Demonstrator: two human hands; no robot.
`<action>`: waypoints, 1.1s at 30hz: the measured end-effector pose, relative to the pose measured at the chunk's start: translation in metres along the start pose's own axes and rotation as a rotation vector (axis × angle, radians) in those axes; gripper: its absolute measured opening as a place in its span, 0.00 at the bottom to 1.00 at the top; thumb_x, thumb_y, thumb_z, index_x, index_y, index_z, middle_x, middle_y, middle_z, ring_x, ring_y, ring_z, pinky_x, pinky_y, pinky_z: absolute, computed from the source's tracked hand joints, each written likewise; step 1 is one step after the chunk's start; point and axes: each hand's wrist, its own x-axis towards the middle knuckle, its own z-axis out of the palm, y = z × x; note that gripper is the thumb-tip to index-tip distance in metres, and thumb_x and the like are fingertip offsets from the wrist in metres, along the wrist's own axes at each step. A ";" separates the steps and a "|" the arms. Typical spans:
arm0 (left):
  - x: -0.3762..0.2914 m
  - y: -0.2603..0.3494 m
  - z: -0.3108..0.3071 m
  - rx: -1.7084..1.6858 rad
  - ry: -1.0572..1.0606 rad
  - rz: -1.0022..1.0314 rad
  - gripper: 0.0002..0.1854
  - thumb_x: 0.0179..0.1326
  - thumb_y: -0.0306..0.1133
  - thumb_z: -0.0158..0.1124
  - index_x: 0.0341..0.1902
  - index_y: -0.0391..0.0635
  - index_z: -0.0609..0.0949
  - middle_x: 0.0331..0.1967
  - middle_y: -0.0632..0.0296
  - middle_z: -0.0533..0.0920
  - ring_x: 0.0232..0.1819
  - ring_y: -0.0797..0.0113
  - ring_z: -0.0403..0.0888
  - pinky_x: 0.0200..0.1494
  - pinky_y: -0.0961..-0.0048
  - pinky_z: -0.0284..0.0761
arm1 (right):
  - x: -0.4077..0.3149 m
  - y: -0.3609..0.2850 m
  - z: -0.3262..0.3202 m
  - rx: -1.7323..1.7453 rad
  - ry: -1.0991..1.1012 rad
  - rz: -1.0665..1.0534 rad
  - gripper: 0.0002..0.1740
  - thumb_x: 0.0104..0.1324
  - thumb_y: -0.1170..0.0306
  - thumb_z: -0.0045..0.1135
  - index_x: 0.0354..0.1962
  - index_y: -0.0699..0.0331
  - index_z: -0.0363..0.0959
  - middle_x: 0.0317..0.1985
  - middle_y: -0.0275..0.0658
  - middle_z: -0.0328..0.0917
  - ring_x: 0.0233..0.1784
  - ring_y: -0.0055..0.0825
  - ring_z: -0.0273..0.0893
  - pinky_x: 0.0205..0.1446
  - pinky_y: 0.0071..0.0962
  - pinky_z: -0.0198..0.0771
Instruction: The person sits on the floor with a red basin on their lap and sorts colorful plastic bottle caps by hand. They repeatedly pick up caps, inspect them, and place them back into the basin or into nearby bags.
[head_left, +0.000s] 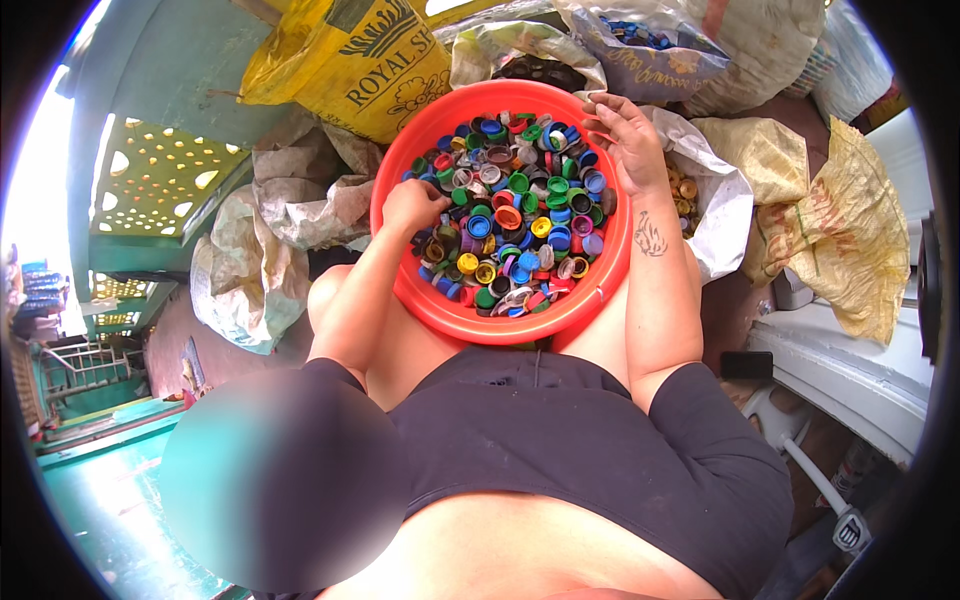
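Observation:
A round red plastic basin (424, 319) rests on my lap, full of mixed plastic bottle caps (517, 217) in green, blue, yellow, red, black and clear. My left hand (411, 204) reaches over the basin's left side, its fingertips at the caps by a green one; whether it grips a cap cannot be told. Raised at the basin's upper right rim, my right hand (624, 142) has its fingers apart and slightly curled, with nothing visible in it. Beneath that hand and forearm, a white sack (724, 202) holds yellowish caps (681, 191).
Beyond the basin stand a yellow printed sack (360, 67), a sack with dark contents (540, 71) and a sack of blue caps (637, 36). Crumpled sacks (251, 262) lie at left, woven yellow sacks (847, 225) at right. A black phone-like object (746, 365) is near my right elbow.

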 end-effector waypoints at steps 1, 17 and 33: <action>0.000 0.001 -0.002 -0.089 -0.026 -0.033 0.11 0.53 0.34 0.66 0.32 0.38 0.83 0.21 0.59 0.84 0.21 0.72 0.82 0.29 0.75 0.78 | -0.001 0.000 0.000 0.002 0.003 0.007 0.13 0.63 0.67 0.57 0.45 0.60 0.74 0.40 0.30 0.79 0.39 0.16 0.76 0.43 0.17 0.67; 0.002 0.036 -0.024 -0.545 -0.084 -0.057 0.12 0.49 0.38 0.68 0.36 0.48 0.83 0.30 0.64 0.76 0.38 0.69 0.78 0.37 0.69 0.75 | 0.002 0.003 -0.002 0.009 -0.005 -0.005 0.13 0.63 0.66 0.58 0.45 0.59 0.74 0.40 0.30 0.79 0.39 0.16 0.75 0.43 0.16 0.66; 0.023 0.017 -0.061 -1.088 0.538 0.232 0.10 0.53 0.28 0.70 0.37 0.35 0.83 0.31 0.63 0.83 0.32 0.79 0.77 0.37 0.82 0.72 | 0.005 0.003 -0.009 -0.009 -0.017 0.004 0.15 0.65 0.68 0.54 0.48 0.62 0.72 0.42 0.35 0.78 0.42 0.21 0.75 0.50 0.24 0.68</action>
